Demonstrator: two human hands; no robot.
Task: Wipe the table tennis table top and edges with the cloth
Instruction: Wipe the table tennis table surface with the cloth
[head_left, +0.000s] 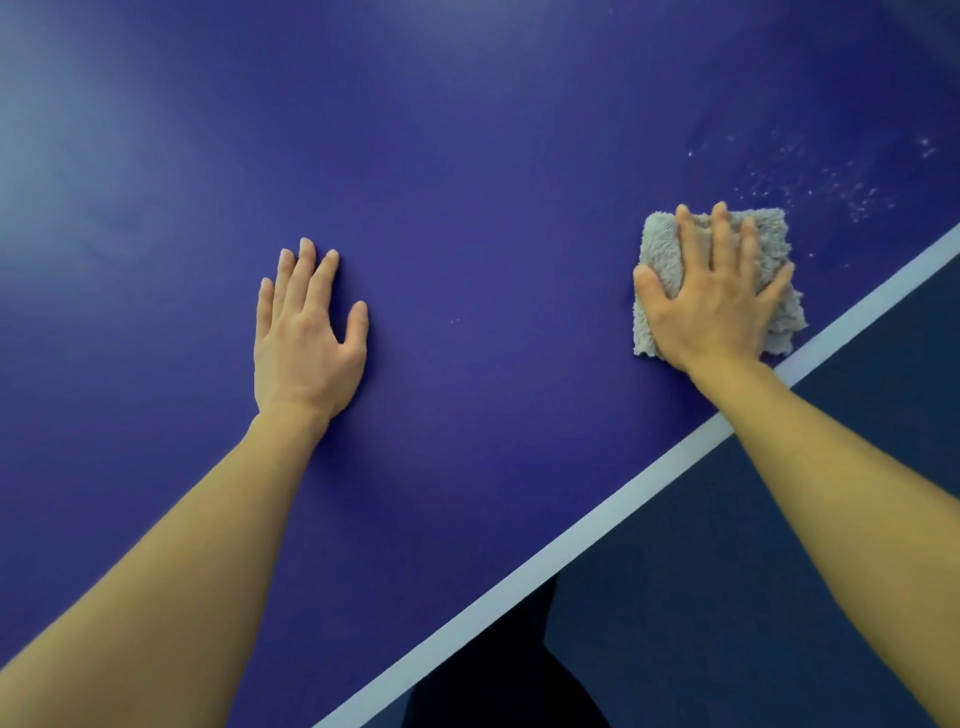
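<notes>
Two bare forearms reach in from the near corners, one on the left and one on the right, each ending in a grip laid on the table.

One blue-violet table tennis surface (467, 156) fills most of the view, running from the near left to the far right. One dark blue floor (727, 597) shows beyond its edge on the near right. One patch of dark clothing (493, 675) sits at the near middle, below the edge. One white stripe (571, 541) borders the surface, slanting from the near middle up to the far right.

One left grip (306, 338) lies palm down on bare surface left of centre. Its four fingers are straight and close together, its thumb is out to the right, and it holds nothing.

One right grip (711, 301) presses flat on top of the cloth with its fingers straight and spread, not curled round it. Its thumb lies along the cloth's left side.

One folded grey fluffy cloth (660, 239) lies on the surface at the right. It sits under that palm, and its near right corner is just beside the white stripe.

One scatter of many small white specks (831, 182) dots the surface just beyond the cloth to the far right. Two or so tiny specks sit between the two grips.
</notes>
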